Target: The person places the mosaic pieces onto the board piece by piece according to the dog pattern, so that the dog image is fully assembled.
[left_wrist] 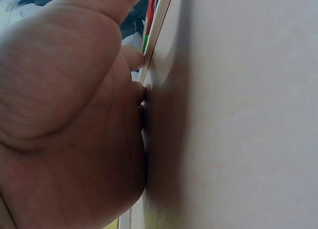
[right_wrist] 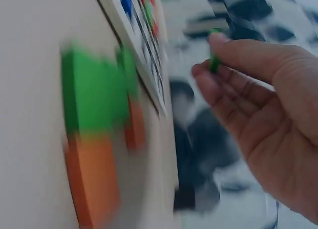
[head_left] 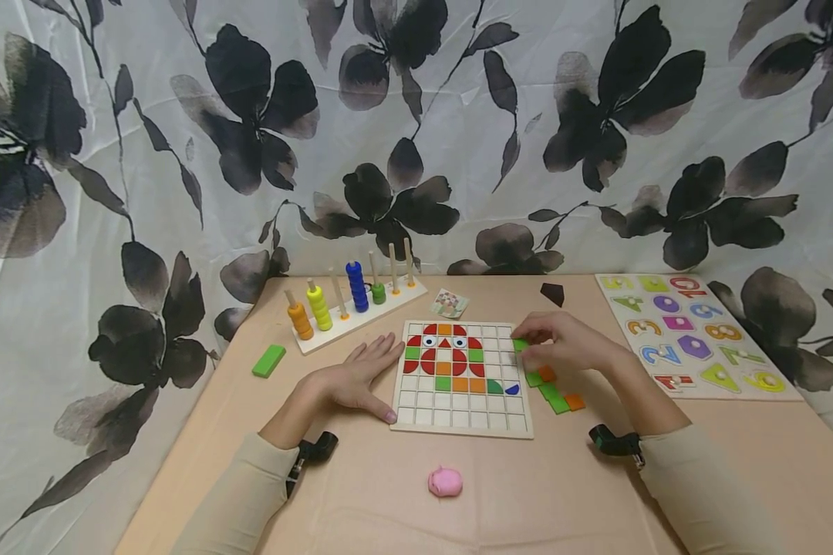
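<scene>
A white grid board (head_left: 451,421) lies on the table, with red, green, orange and blue mosaic pieces and two eye pieces set in its upper and middle squares. My left hand (head_left: 357,379) rests flat at its left side, fingers straight, thumb by the lower left edge. Over the board's right edge, my right hand (head_left: 571,343) pinches a small green tile (right_wrist: 214,64) between thumb and fingertips. Beneath that hand, loose green tiles (head_left: 554,398) and orange tiles (head_left: 574,401) lie along the board. The left wrist view shows mostly palm.
Behind the board stand a peg counter (head_left: 361,312) with coloured rings and a small picture card (head_left: 450,303). A number-and-shape puzzle (head_left: 701,335) lies at right, a dark piece (head_left: 552,294) at the back. A green block (head_left: 269,361) is at left, a pink toy (head_left: 446,482) in front.
</scene>
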Demonstrator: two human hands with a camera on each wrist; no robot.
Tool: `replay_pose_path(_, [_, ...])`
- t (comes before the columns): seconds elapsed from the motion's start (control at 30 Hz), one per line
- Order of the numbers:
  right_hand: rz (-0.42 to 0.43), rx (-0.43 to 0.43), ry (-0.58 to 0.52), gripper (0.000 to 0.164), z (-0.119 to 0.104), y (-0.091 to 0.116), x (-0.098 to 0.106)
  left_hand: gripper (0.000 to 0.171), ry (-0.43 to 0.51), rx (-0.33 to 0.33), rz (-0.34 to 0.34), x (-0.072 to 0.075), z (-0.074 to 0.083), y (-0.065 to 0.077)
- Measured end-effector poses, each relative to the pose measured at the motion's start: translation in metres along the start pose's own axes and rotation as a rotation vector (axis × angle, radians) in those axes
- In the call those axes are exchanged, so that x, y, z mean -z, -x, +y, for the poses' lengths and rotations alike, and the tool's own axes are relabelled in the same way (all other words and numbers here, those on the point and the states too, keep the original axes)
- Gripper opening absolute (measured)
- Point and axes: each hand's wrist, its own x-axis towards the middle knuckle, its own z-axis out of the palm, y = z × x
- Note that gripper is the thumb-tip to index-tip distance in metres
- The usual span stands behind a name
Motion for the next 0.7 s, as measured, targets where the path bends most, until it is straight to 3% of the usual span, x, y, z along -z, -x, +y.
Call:
replay_pose_path(0.1, [-0.040,0.076,0.006,0.026,-0.023,-0.014,-0.017,0.126,-0.004,-0.002,-0.002,-0.001,-0.001,-0.001])
replay_pose_path(0.23, [-0.129,0.241,0.082,0.021,-0.052,-0.032,-0.044,0.127,-0.014,-0.006,-0.006,-0.001,-0.001,-0.002])
replay_pose_path(0.37, [-0.226,0.380,0.152,0.018,-0.069,-0.044,-0.068,0.126,-0.018,-0.008,-0.010,0.000,0.000,-0.002])
replay_pose_path(0.5, [-0.269,0.426,0.211,0.016,-0.076,-0.051,-0.082,0.126,-0.015,-0.009,-0.010,0.001,0.001,-0.001])
replay_pose_path(0.7, [-0.301,0.420,0.264,0.017,-0.079,-0.055,-0.092,0.126,-0.020,-0.009,-0.009,0.001,0.001,-0.001])
